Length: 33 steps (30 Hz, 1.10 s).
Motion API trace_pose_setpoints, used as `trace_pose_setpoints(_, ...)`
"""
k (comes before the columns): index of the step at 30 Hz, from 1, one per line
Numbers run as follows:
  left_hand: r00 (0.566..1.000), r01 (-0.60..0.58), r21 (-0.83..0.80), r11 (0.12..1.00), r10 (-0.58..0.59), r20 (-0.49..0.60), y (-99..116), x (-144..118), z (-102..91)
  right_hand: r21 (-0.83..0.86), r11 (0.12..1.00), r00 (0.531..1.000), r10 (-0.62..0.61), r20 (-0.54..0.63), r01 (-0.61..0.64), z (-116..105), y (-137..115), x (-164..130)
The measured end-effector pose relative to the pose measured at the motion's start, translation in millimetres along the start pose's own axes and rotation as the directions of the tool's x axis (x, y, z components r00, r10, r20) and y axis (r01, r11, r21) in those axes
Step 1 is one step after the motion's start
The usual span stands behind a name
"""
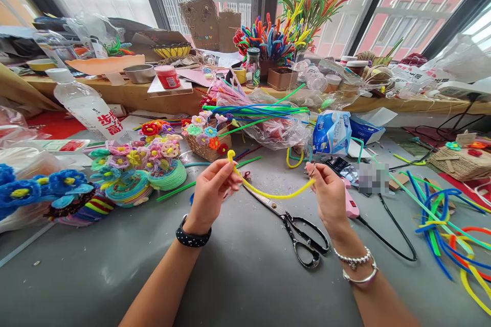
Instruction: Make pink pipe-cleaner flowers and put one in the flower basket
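A big clear bottle [86,104] with a white cap is near the back left corner of the desk [95,286]. Fuzzy blue flowers [26,191] are by the left edge. A little brown basket [209,145] of flowers and a shiny blue packet [332,133] are near the back edge. On the wooden shelf [172,103] behind are a red tub [168,79], a silver bowl [138,75] and a glass jar [253,69].

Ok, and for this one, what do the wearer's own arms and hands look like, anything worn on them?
Both forearms are bare, with no sleeves or gloves showing. Above the left hand sits a black wristband with small pale dots. Above the right hand are a silver beaded bracelet with a dangling charm and a smooth silver bangle.
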<state>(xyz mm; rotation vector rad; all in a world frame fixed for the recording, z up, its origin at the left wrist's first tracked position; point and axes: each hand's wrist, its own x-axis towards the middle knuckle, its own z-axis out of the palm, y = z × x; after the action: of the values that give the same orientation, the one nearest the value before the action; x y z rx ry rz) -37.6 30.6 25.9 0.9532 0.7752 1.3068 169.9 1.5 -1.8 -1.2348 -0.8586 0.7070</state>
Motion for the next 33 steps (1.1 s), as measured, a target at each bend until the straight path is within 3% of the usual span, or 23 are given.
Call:
trace_pose_setpoints(5,0.998,0.036,0.113,0.993,-0.041,0.041,2,-6,8.8,-0.022,1.000,1.000,-0.015,0.011,0.015,-3,-4,2)
trace_pose_setpoints(8,0.997,-0.054,0.250,0.967,0.040,0.062,-1,-6,8.9,-0.071,0.997,0.996,-0.007,0.085,0.013,-2,-5,-1)
trace_pose_setpoints(12,0.982,-0.188,0.495,0.848,0.161,0.097,-11,-3,3.1,-0.126,0.992,0.966,0.042,0.255,-0.010,4,-5,-7)
trace_pose_setpoints(14,0.977,-0.211,0.544,0.812,0.172,0.123,-16,-3,2.5,-0.141,0.990,0.950,0.064,0.304,-0.022,9,-3,-11)
trace_pose_setpoints(21,0.986,-0.038,0.394,0.918,-0.030,0.165,-21,-8,13.2,-0.142,0.982,0.883,0.174,0.435,-0.123,24,4,-25)
trace_pose_setpoints(25,0.988,-0.040,0.408,0.912,-0.026,0.155,-23,-9,14.8,-0.148,0.977,0.843,0.206,0.496,-0.152,28,4,-29)
trace_pose_setpoints(30,0.977,0.019,0.370,0.929,-0.096,0.192,-25,-9,15.6,-0.235,0.970,0.859,0.174,0.482,-0.064,29,1,-31)
trace_pose_setpoints(33,0.984,0.054,0.329,0.943,-0.107,0.143,-25,-8,16.1,-0.219,0.973,0.874,0.168,0.456,-0.072,29,2,-31)
